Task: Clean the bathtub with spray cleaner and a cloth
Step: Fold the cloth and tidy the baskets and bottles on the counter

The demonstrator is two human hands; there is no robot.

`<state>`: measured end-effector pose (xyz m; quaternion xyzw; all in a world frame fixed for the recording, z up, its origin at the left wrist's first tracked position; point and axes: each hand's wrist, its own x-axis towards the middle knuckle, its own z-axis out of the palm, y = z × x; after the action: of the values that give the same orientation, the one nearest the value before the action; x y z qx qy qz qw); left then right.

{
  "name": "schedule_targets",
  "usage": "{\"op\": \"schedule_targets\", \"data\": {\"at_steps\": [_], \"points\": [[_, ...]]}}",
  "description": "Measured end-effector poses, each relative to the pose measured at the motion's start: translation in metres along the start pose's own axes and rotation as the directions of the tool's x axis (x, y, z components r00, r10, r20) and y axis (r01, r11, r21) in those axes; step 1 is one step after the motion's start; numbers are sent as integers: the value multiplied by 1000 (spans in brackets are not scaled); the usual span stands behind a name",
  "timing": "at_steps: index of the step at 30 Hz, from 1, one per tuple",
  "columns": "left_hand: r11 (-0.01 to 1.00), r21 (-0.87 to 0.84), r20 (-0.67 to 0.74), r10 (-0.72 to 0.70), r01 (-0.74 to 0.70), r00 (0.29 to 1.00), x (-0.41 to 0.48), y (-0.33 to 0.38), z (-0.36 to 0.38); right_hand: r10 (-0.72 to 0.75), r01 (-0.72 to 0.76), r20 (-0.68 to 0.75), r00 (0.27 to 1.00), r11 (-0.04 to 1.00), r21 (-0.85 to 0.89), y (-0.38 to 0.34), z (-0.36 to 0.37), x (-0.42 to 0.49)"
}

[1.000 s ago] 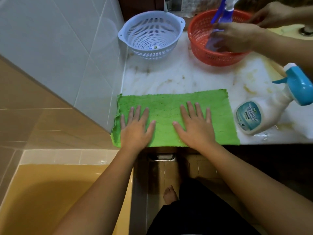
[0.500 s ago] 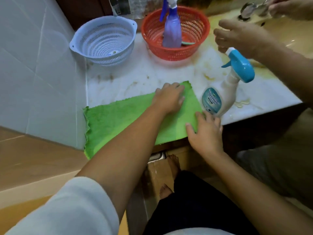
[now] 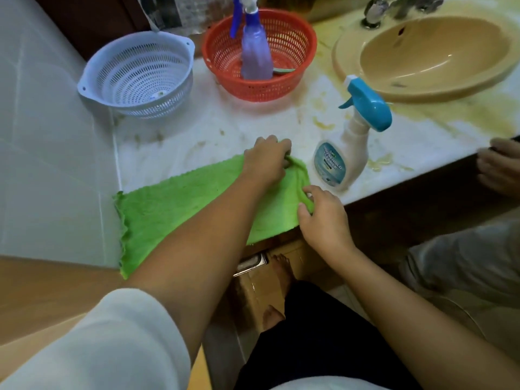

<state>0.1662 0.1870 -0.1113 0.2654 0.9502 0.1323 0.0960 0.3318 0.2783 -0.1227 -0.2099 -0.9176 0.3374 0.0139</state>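
Dim, soft focus; wide-angle bending at edges.

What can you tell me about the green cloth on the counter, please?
The green cloth is a fuzzy, terry-like rectangle with a wavy hem at its left end. It lies spread on the stained white counter, left end by the tiled wall, near edge hanging over the front. Its right end is bunched: the left hand grips the far corner, the right hand pinches the near one.

A home bathroom — tan washbasin with tap in a stained marble counter, tiled wall.
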Motion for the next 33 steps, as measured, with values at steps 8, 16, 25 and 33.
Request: {"op": "schedule_targets", "data": {"at_steps": [8, 16, 25, 33], "points": [[589, -780, -66, -412, 210, 909, -77, -59, -24, -376, 357, 42, 926, 905, 232, -48, 5, -10], [280, -917, -52, -793, 286, 608, -178, -110, -21, -628, 556, 513, 585, 771, 311, -122, 40, 10], [421, -689, -127, -872, 590, 473, -223, -76, 15, -668, 796, 581, 466, 603, 54, -158, 87, 99], [303, -629, -98, -944, 716, 314, -222, -62, 23, -739, 921, 586, 332, 388, -33, -177, 112, 114]]}}
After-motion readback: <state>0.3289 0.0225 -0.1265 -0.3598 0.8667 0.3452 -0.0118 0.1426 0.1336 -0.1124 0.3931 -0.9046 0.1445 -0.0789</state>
